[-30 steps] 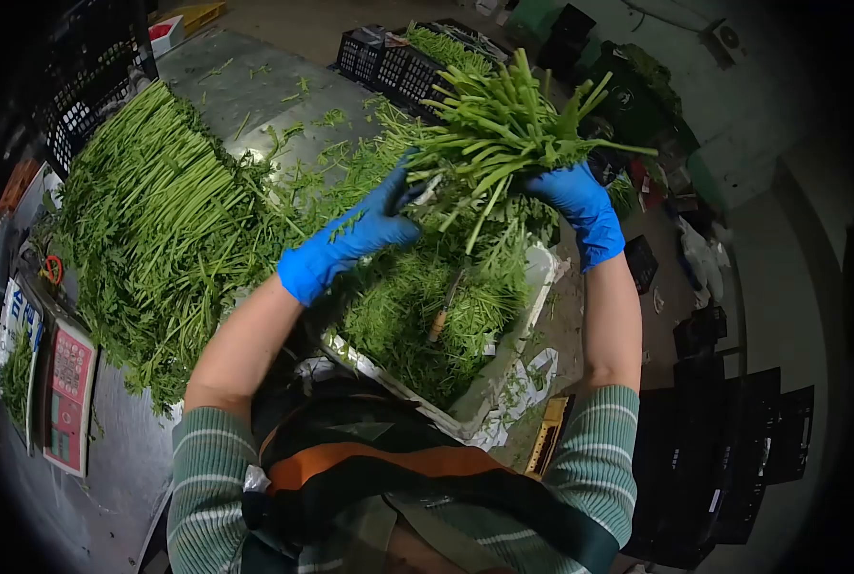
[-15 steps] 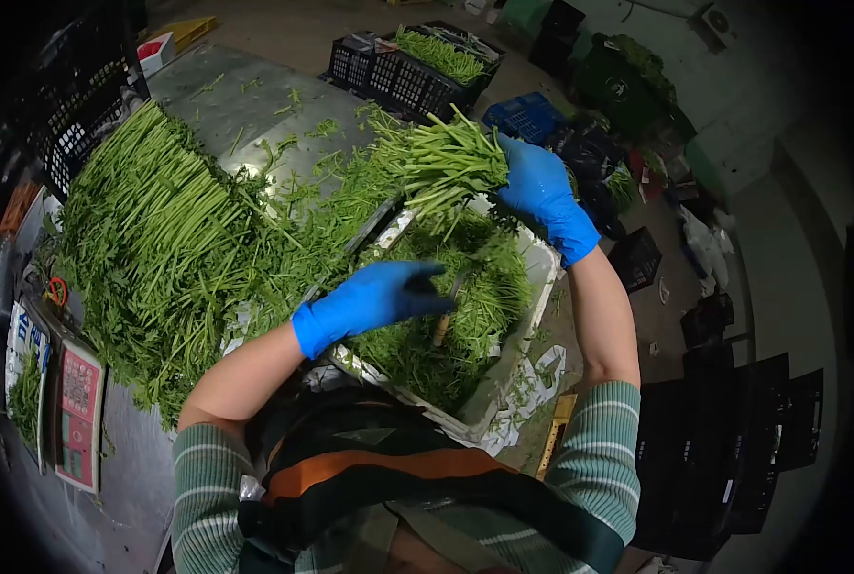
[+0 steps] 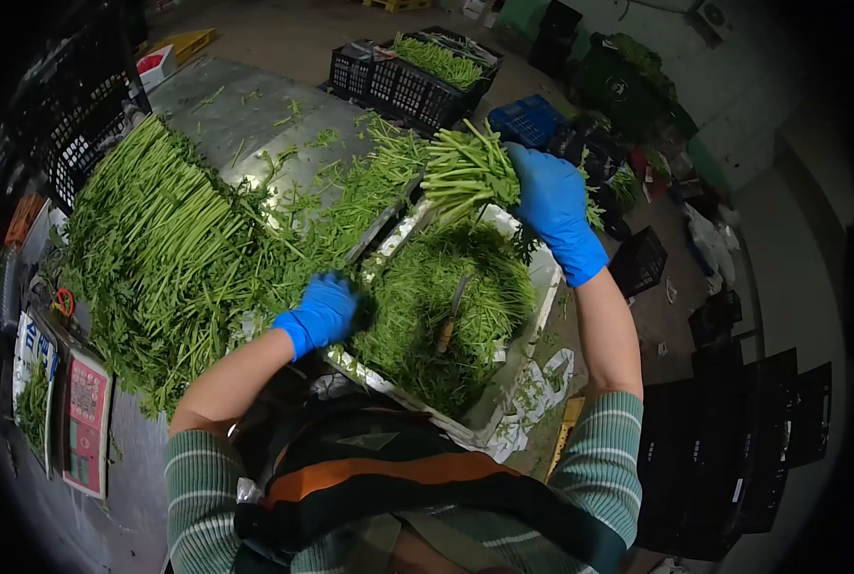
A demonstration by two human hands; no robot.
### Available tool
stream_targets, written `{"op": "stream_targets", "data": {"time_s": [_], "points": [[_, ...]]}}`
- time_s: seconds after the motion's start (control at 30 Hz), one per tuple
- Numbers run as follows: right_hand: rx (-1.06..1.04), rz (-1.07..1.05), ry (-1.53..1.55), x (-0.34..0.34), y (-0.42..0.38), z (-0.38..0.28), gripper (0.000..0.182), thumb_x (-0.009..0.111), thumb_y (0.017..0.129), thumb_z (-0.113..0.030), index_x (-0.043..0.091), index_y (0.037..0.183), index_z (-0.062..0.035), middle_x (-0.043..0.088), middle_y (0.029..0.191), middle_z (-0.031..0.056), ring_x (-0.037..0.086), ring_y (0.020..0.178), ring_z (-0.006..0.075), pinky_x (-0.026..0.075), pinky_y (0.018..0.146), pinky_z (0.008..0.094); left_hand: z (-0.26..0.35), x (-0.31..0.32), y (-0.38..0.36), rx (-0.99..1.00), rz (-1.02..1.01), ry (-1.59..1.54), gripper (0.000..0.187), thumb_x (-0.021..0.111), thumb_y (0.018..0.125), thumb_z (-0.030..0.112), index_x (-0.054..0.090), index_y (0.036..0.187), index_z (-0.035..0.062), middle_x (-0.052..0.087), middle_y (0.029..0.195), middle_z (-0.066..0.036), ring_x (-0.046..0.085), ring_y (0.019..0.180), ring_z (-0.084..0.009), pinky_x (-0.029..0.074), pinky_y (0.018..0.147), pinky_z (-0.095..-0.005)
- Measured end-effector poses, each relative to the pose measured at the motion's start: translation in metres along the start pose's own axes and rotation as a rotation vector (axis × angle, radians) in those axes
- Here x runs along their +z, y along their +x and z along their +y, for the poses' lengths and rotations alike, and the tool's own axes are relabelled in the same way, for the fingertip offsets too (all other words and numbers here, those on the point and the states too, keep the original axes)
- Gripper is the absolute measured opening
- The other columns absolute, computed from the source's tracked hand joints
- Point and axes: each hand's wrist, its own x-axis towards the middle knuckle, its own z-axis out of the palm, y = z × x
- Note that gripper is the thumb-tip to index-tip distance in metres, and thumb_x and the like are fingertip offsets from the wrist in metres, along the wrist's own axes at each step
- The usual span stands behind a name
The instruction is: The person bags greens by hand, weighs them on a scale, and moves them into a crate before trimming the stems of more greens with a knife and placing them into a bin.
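Observation:
My right hand [image 3: 556,206], in a blue glove, grips a bunch of green stems [image 3: 470,172] above the far right side of a white foam box [image 3: 527,354]. The cut ends point left and leaves hang behind the hand. My left hand [image 3: 324,311], also gloved in blue, is at the box's left edge beside loose leaves; its fingers are curled and blurred, and what they hold, if anything, is hidden. Inside the box lie leafy trimmings [image 3: 427,316] with a wooden-handled knife [image 3: 448,320] on top. A large pile of leafy stems [image 3: 159,249] covers the metal table [image 3: 193,91] at left.
A red and white scale [image 3: 86,421] stands at the lower left. Black crates [image 3: 413,91] with greens are beyond the table. A blue crate [image 3: 525,120], a green bin [image 3: 628,91] and a small black crate [image 3: 635,260] stand on the floor at right.
My left hand has moved left from over the box to its left edge, and its fingers have curled. My right hand has shifted slightly right and down with the bunch, uncovering more of the knife.

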Motion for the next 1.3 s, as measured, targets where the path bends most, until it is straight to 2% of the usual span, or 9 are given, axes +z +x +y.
{"op": "stream_targets", "data": {"time_s": [0.23, 0.37, 0.7, 0.77, 0.83, 0.9, 1.03, 1.17, 1.3], "points": [[0.008, 0.076, -0.005, 0.002, 0.008, -0.082, 0.04, 0.056, 0.063, -0.005, 0.049, 0.103, -0.0071, 0.05, 0.074, 0.0074, 0.051, 0.071, 0.025, 0.04, 0.065, 0.0365, 0.076, -0.05, 0.027, 0.548, 0.515, -1.599, 0.061, 0.064, 0.076, 0.03, 0.039, 0.123, 0.0017, 0.051, 0.114, -0.009, 0.048, 0.103, -0.0188, 0.037, 0.09, -0.0305], [0.014, 0.044, 0.311, 0.008, -0.007, -0.109, 0.054, 0.066, 0.058, -0.015, 0.047, 0.108, -0.0075, 0.051, 0.083, 0.0108, 0.05, 0.082, 0.0282, 0.038, 0.08, 0.0379, 0.075, -0.064, 0.027, 0.359, 0.643, -1.932, 0.046, 0.065, 0.074, 0.027, 0.052, 0.11, 0.0004, 0.055, 0.106, -0.006, 0.049, 0.099, -0.014, 0.037, 0.088, -0.0284], [0.071, 0.198, 0.565, -0.044, 0.009, -0.116, 0.032, 0.063, 0.069, -0.021, 0.057, 0.098, -0.01, 0.054, 0.082, 0.0081, 0.052, 0.075, 0.0257, 0.041, 0.066, 0.0368, 0.047, -0.038, 0.026, 0.025, 0.611, -1.536, 0.032, 0.071, 0.067, 0.017, 0.058, 0.089, -0.0024, 0.06, 0.079, -0.006, 0.054, 0.071, -0.0127, 0.045, 0.067, -0.0275], [0.038, 0.105, 0.348, -0.034, 0.015, -0.116, 0.034, 0.063, 0.067, -0.021, 0.057, 0.099, -0.0122, 0.051, 0.085, 0.0066, 0.049, 0.08, 0.0238, 0.039, 0.068, 0.0356, 0.05, -0.034, 0.027, -0.137, 0.594, -0.768, 0.031, 0.067, 0.07, 0.024, 0.059, 0.087, -0.0009, 0.061, 0.08, -0.007, 0.054, 0.07, -0.0109, 0.043, 0.062, -0.0283], [0.044, -0.014, 0.382, -0.036, 0.015, -0.113, 0.035, 0.061, 0.07, -0.022, 0.057, 0.103, -0.0124, 0.051, 0.092, 0.0099, 0.047, 0.086, 0.0262, 0.038, 0.073, 0.0352, 0.054, -0.029, 0.03, 0.225, 0.927, -1.194, 0.031, 0.067, 0.07, 0.025, 0.058, 0.085, -0.0009, 0.06, 0.077, -0.009, 0.053, 0.065, -0.0113, 0.043, 0.057, -0.0294], [-0.122, 0.113, 0.372, -0.029, 0.013, -0.115, 0.03, 0.063, 0.068, -0.021, 0.058, 0.096, -0.0112, 0.05, 0.088, 0.0086, 0.047, 0.084, 0.0253, 0.038, 0.073, 0.0345, 0.041, -0.024, 0.034, -0.112, 0.846, 0.017, 0.02, 0.056, 0.074, 0.021, 0.057, 0.085, 0.0046, 0.059, 0.073, -0.009, 0.057, 0.07, -0.0228, 0.045, 0.062, -0.0346], [-0.018, 0.04, 0.412, -0.011, 0.006, -0.112, 0.022, 0.064, 0.067, -0.021, 0.06, 0.085, -0.0093, 0.053, 0.085, 0.0073, 0.048, 0.084, 0.0244, 0.038, 0.075, 0.0343, 0.053, -0.032, 0.024, 0.051, 1.014, -0.959, 0.029, 0.065, 0.066, 0.016, 0.058, 0.091, 0.003, 0.062, 0.074, -0.008, 0.058, 0.069, -0.013, 0.046, 0.062, -0.0276], [0.421, 0.356, 0.894, -0.001, 0.011, -0.075, 0.008, 0.062, 0.069, -0.012, 0.06, 0.071, -0.0048, 0.056, 0.073, 0.0065, 0.054, 0.064, 0.0179, 0.044, 0.06, 0.0306, 0.035, -0.031, 0.02, 0.011, 0.884, -1.007, 0.037, 0.069, 0.064, 0.017, 0.057, 0.095, 0.0005, 0.063, 0.072, -0.007, 0.058, 0.062, -0.0124, 0.046, 0.059, -0.0273], [0.52, 0.171, 1.157, 0.031, -0.012, -0.005, 0.051, 0.071, 0.068, -0.024, 0.05, 0.11, -0.0045, 0.05, 0.111, 0.0132, 0.053, 0.092, 0.0232, 0.046, 0.076, 0.037, 0.02, -0.03, 0.005, 0.093, 0.617, -1.41, 0.047, 0.066, 0.067, 0.005, 0.051, 0.111, -0.0002, 0.059, 0.101, -0.008, 0.054, 0.094, -0.0169, 0.042, 0.083, -0.028]]}}
